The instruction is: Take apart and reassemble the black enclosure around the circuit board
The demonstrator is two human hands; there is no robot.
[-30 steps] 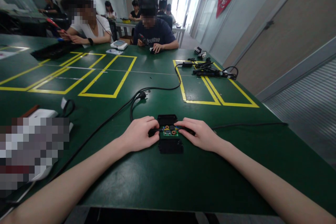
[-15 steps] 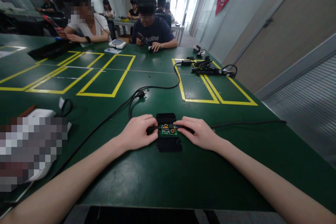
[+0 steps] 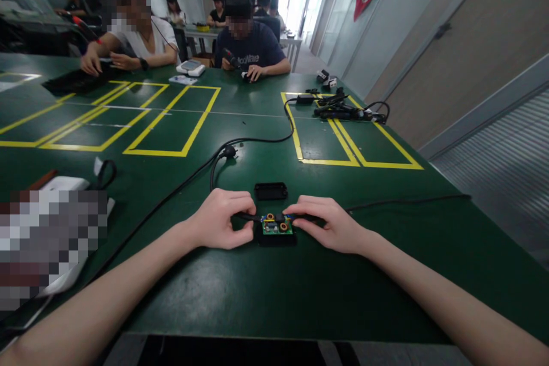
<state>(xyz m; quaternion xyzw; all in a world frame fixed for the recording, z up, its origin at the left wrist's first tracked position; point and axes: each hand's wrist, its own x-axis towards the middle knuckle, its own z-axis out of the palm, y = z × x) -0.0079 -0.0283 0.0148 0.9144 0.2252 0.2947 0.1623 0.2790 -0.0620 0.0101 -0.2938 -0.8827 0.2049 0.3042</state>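
A small green circuit board (image 3: 277,225) with copper-wound coils lies between my hands, over a black casing half (image 3: 278,242) that it partly covers. My left hand (image 3: 227,219) is closed on the black cable (image 3: 246,216) at the board's left end. On the other side, my right hand (image 3: 328,223) pinches the black cable (image 3: 364,204) leaving the board's right end, where coloured wires show. Just beyond the board sits the other black casing half (image 3: 271,191), hollow side up. Whether the board rests inside the near casing or slightly above it, I cannot tell.
A power plug (image 3: 229,152) and long cord lie ahead on the green table (image 3: 257,291). Bundled black cables (image 3: 338,107) sit at the far right, among yellow tape outlines. A white device (image 3: 71,184) stands at left. Two people work across the table.
Both hands have brought the circuit board nearer to me, from between the two casing halves to over the near one. Across the table, one person's hands have lowered.
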